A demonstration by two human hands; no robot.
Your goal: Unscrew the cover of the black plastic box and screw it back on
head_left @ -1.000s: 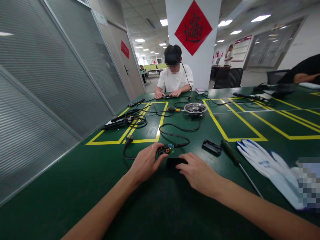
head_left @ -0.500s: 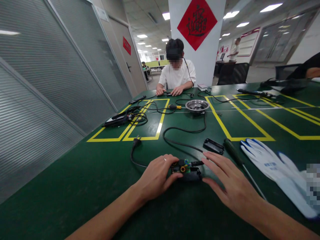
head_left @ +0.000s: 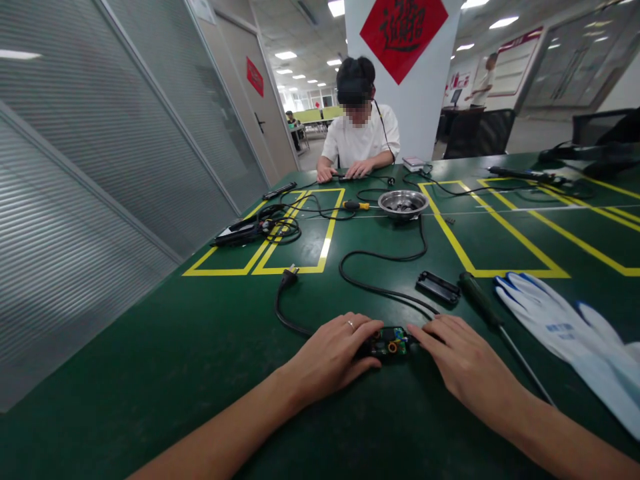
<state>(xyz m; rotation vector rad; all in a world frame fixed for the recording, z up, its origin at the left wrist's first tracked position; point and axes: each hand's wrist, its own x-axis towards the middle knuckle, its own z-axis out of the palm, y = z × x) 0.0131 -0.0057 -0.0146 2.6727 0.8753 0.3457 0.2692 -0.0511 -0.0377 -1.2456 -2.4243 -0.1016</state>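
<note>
A green circuit board (head_left: 394, 339) with copper coils sits in a black plastic half-shell on the table. My left hand (head_left: 335, 353) grips the left end of this assembly, thumb along the near side and fingers along the far side. At its right end, my right hand (head_left: 463, 353) has its fingertips closed on the black cable (head_left: 380, 291) where it enters the shell; the fingers hide part of that joint. Just beyond my right hand lies the other black casing half (head_left: 438, 288), hollow side up. A plug (head_left: 289, 275) on a second cable lies beyond my left hand.
A green-handled screwdriver (head_left: 480, 301) and white gloves (head_left: 555, 327) lie at the right. Farther off are a metal bowl (head_left: 403, 204) holding small parts, a yellow-black screwdriver (head_left: 356, 205) and coiled cables (head_left: 283, 227). A person (head_left: 360, 137) in a headset sits opposite.
The circuit board now sits lower, within the black half-shell. My right fingers have closed in on the cable end. The view has shifted slightly.
</note>
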